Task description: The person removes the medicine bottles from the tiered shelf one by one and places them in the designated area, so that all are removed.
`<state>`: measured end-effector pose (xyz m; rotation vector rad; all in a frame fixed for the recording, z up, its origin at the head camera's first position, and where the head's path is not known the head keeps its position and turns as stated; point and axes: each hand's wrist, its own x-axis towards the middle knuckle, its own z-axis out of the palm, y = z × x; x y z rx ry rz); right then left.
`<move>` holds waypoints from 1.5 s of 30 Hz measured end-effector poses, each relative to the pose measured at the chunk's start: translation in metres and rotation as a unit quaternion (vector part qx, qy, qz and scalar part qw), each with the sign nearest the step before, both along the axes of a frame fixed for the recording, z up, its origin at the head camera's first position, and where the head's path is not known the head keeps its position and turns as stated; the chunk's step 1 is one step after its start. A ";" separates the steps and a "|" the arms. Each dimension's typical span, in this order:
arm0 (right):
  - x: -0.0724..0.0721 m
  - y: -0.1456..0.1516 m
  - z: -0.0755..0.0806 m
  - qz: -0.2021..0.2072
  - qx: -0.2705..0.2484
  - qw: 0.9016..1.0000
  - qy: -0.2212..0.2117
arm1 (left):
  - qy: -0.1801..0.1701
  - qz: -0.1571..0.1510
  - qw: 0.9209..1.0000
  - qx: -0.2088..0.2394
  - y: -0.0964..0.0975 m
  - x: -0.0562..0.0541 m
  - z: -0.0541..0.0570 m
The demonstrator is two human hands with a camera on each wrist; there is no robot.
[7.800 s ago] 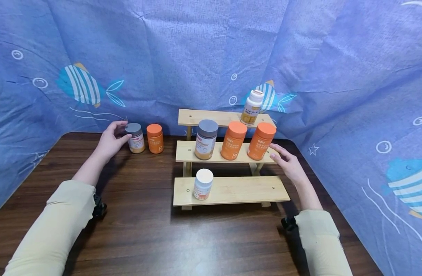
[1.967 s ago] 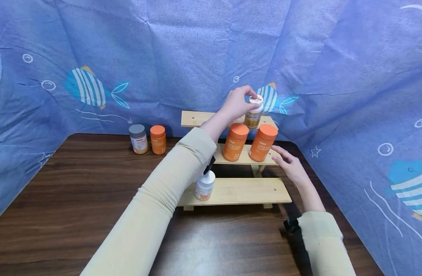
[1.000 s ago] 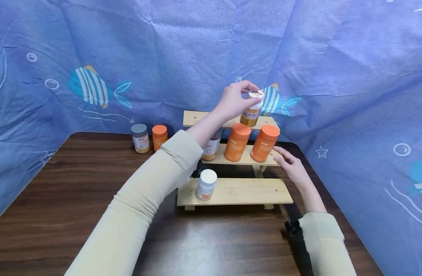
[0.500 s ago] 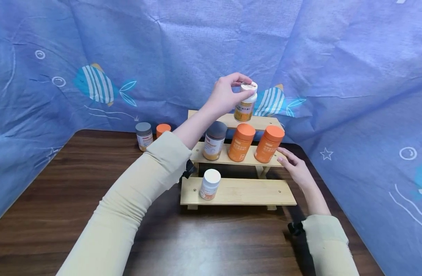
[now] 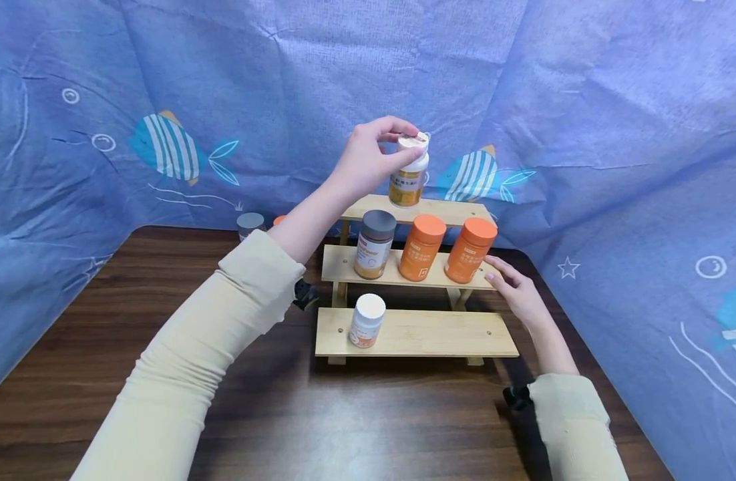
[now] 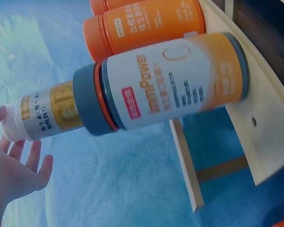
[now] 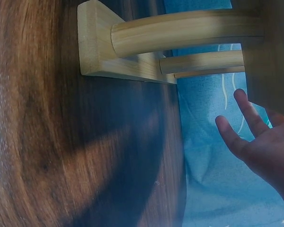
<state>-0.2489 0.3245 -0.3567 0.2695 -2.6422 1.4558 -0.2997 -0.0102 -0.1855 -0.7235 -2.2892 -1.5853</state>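
Observation:
My left hand [image 5: 374,157] pinches the white cap of a supplement bottle [image 5: 407,182] with a gold-and-white label, holding it upright at the top board of a wooden tiered shelf [image 5: 458,211]. In the left wrist view, the fingers and thumb of the left hand [image 6: 16,172] are at the cap of the bottle [image 6: 49,113], whose base is hidden behind a grey-capped jar [image 6: 175,82]. My right hand [image 5: 521,297] rests at the right end of the middle board, fingers loosely extended. The right wrist view has its fingers [image 7: 234,137] beside the board's underside.
The middle board also bears two orange jars [image 5: 421,248], right of the grey-capped one. A small white bottle [image 5: 367,321] stands at the left of the bottom board. Behind my left forearm, another grey-capped jar [image 5: 250,224] is partly hidden. A blue fish-print cloth [image 5: 284,87] hangs behind.
My left hand took hold of the gold-labelled bottle at the right of the top board and has moved it left toward the board's middle. The right hand stays at the shelf's end.

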 end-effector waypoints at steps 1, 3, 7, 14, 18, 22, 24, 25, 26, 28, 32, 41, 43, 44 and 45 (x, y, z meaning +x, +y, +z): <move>0.000 0.000 0.000 -0.001 0.001 1.000 0.000 | 0.001 0.000 1.000 -0.001 -0.002 0.001 0.001; 0.000 0.001 0.001 0.001 -0.001 1.000 0.000 | 0.008 0.005 1.000 -0.007 -0.007 0.005 0.001; 0.000 0.002 0.000 0.001 -0.004 1.000 -0.001 | 0.017 0.020 0.999 -0.021 -0.017 0.010 0.000; 0.001 0.001 -0.001 -0.005 0.010 1.000 0.000 | 0.051 0.053 0.997 -0.035 -0.036 0.021 -0.003; 0.000 -0.001 0.000 -0.006 0.010 1.000 -0.002 | 0.056 0.062 0.996 -0.039 -0.048 0.027 -0.008; 0.000 -0.001 0.000 -0.010 0.008 1.000 -0.008 | 0.053 0.068 0.996 -0.032 -0.060 0.031 -0.013; -0.001 -0.001 0.001 -0.009 0.008 1.000 -0.008 | 0.052 0.071 0.996 -0.025 -0.066 0.033 -0.015; -0.001 -0.001 0.001 -0.009 0.006 1.000 -0.008 | 0.052 0.073 0.996 -0.021 -0.069 0.034 -0.016; -0.001 0.000 0.001 -0.006 0.008 1.000 -0.007 | 0.053 0.074 0.996 -0.019 -0.072 0.035 -0.016; 0.000 0.000 0.001 -0.005 0.003 1.000 -0.005 | 0.052 0.078 0.995 -0.017 -0.078 0.036 -0.018; -0.001 0.001 -0.001 -0.006 -0.002 1.000 -0.001 | 0.047 0.087 0.995 -0.023 -0.088 0.040 -0.020; -0.004 0.002 -0.004 0.008 -0.022 1.000 0.006 | 0.019 0.110 0.993 -0.048 -0.108 0.050 -0.023; -0.004 0.002 -0.004 0.008 -0.027 1.000 0.006 | 0.015 0.115 0.992 -0.055 -0.113 0.051 -0.026; -0.004 0.002 -0.004 0.007 -0.028 1.000 0.007 | 0.013 0.116 0.991 -0.058 -0.116 0.052 -0.028; -0.004 0.002 -0.004 0.006 -0.029 1.000 0.007 | 0.010 0.117 0.991 -0.059 -0.118 0.052 -0.029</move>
